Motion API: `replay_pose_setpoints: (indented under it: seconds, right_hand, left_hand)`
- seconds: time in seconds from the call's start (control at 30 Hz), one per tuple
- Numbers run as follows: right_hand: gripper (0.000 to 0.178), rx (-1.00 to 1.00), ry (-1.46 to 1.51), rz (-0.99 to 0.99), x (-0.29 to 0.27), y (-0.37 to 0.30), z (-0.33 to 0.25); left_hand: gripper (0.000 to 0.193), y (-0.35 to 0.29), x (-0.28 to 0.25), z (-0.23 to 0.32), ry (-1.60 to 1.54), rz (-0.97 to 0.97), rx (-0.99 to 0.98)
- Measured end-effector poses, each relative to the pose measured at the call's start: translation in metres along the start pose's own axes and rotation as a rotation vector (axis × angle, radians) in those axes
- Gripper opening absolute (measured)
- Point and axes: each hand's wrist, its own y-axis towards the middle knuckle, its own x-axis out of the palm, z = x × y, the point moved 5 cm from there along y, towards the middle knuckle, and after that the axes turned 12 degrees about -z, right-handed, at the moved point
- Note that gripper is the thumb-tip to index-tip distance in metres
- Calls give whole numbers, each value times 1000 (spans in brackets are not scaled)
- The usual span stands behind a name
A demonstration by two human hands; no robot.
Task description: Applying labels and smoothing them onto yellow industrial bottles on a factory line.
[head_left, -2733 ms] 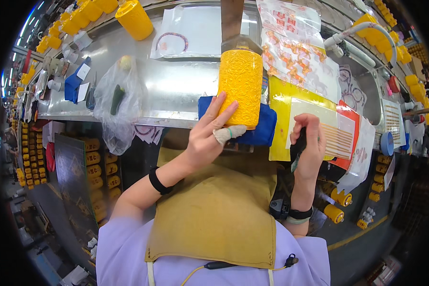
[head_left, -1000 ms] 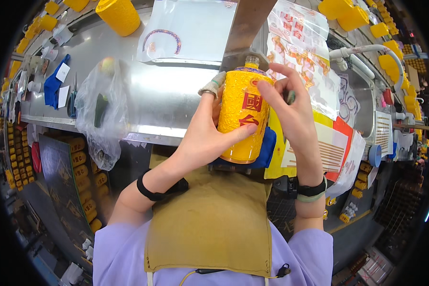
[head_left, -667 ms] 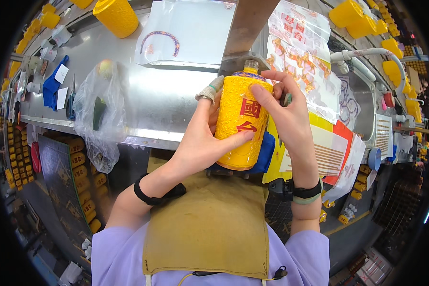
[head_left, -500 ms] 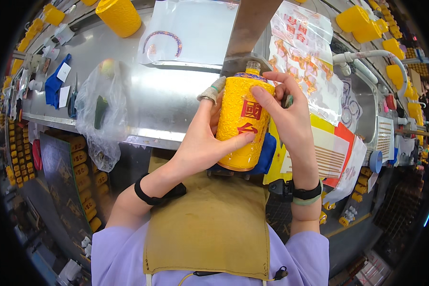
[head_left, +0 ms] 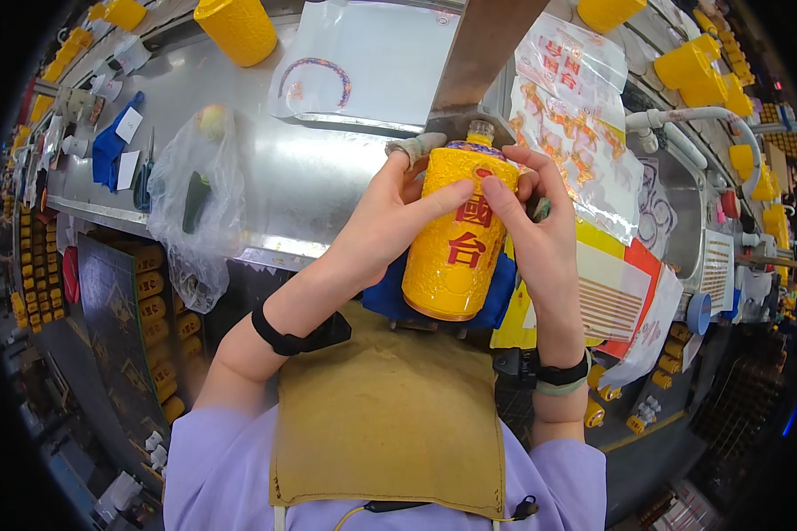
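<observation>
Both hands hold a yellow embossed bottle with a clear glass neck, a patterned band round its shoulder and red characters down its front. It tilts slightly over a blue cloth. My left hand wraps its upper left side, the thumb lying on the front near the red marks; a pale fabric cover sits on a fingertip. My right hand grips the upper right side, its thumb pressed beside the left thumb and its index finger at the shoulder. A greenish wrap shows on another right finger. The bottle's back is hidden.
A decal sheet with a curved patterned strip lies behind on the metal bench. Decal sheets and a strip sheet lie to the right by a sink. A plastic bag, scissors and another yellow bottle are left.
The bottle has turned so its red characters face me more fully. My left thumb has moved up from the lower front to beside my right thumb.
</observation>
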Motion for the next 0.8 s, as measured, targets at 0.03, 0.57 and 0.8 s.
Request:
replay_pose_setpoints:
  seconds: [0.03, 0.57, 0.8]
  right_hand:
    - [44, 4, 19, 0, 0, 0, 1]
    - [42, 12, 47, 5, 1, -1, 0]
    - [44, 14, 5, -1, 1, -1, -1]
  left_hand:
    - [65, 0, 0, 0, -28, 0, 5]
    - [70, 0, -7, 7, -72, -21, 48]
    - [65, 7, -4, 12, -15, 10, -31]
